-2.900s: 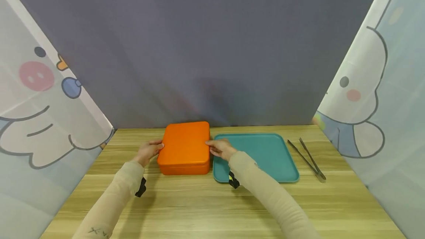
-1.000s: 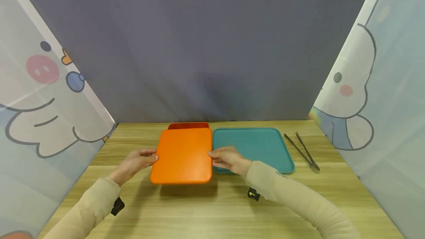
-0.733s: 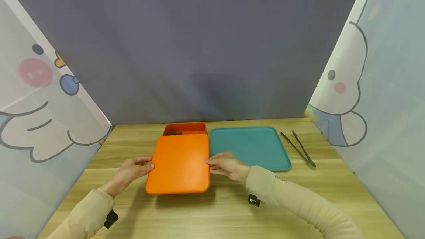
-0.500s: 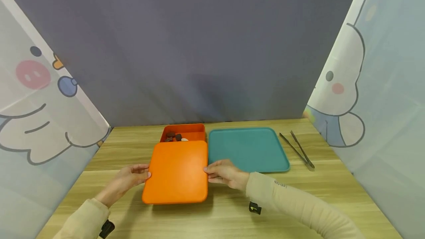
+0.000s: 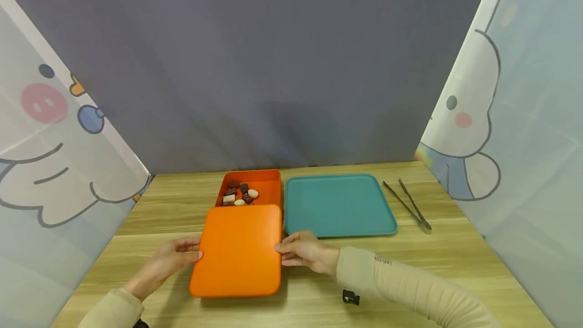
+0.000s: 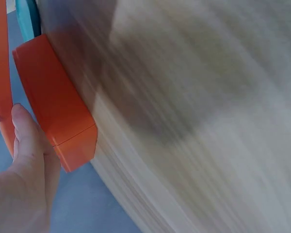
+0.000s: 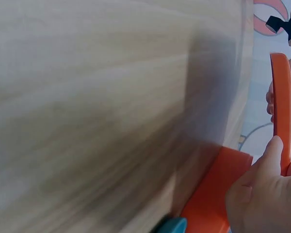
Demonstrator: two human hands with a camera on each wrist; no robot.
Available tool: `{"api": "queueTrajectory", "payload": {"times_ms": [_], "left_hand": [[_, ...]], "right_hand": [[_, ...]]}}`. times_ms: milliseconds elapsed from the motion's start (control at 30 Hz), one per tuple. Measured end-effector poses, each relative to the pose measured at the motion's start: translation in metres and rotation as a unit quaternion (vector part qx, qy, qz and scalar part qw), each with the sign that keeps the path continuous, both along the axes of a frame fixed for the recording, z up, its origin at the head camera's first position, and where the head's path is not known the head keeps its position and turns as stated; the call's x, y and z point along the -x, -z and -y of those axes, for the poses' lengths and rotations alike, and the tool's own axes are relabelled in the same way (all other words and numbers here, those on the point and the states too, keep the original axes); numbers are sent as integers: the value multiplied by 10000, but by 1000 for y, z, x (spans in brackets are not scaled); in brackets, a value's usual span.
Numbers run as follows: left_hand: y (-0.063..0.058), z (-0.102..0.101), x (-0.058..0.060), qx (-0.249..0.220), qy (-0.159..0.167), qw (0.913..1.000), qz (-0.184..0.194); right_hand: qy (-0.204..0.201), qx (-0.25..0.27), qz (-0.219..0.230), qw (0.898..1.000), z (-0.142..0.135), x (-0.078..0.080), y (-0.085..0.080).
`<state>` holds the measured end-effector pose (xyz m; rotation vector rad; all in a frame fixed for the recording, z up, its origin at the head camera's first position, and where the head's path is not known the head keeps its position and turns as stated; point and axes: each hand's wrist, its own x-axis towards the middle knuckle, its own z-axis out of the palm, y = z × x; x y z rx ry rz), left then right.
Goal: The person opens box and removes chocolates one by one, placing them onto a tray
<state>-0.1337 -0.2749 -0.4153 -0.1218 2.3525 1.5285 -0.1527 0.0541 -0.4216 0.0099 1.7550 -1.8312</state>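
Note:
An orange square lid (image 5: 239, 252) is held up off the table between both hands, covering the near part of the orange box (image 5: 268, 186). My left hand (image 5: 166, 259) pinches its left edge, thumb on top. On the opposite edge my right hand (image 5: 307, 252) grips it the same way. Inside the box, dark brown chocolates (image 5: 231, 192) and white pieces (image 5: 253, 193) show at the left; the near part is hidden. Both wrist views show the lid (image 6: 0, 73) (image 7: 282, 97) raised apart from the box (image 6: 58, 92) (image 7: 216, 189).
Right of the box lies a teal tray (image 5: 339, 206). Beyond it, metal tongs (image 5: 412, 206) rest spread on the wooden table (image 5: 346, 313). A grey curtain (image 5: 282, 65) hangs behind, with printed cartoon cloths at both sides.
The lid, first seated on the box, has come off and moved toward me in both hands. The box's inside and its chocolates have come into view.

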Motion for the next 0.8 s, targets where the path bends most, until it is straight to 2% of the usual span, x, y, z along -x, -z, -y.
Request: {"api": "queueTrajectory", "payload": {"times_ms": [200,433,600,800], "left_hand": [[8,2,-3,-6,139,9999,-15],[18,6,-9,-91,294,9994,188],[23,7,-9,-244,426,9988,48],[31,7,-8,-314,440,9985,53]], "right_hand": [[28,-5,24,10000,2,-6,7],[17,-38,8,10000,5,-13,16],[133,-219,21,9997,6,-15,21],[231,-308,-7,9993,9,-17,27]]}}
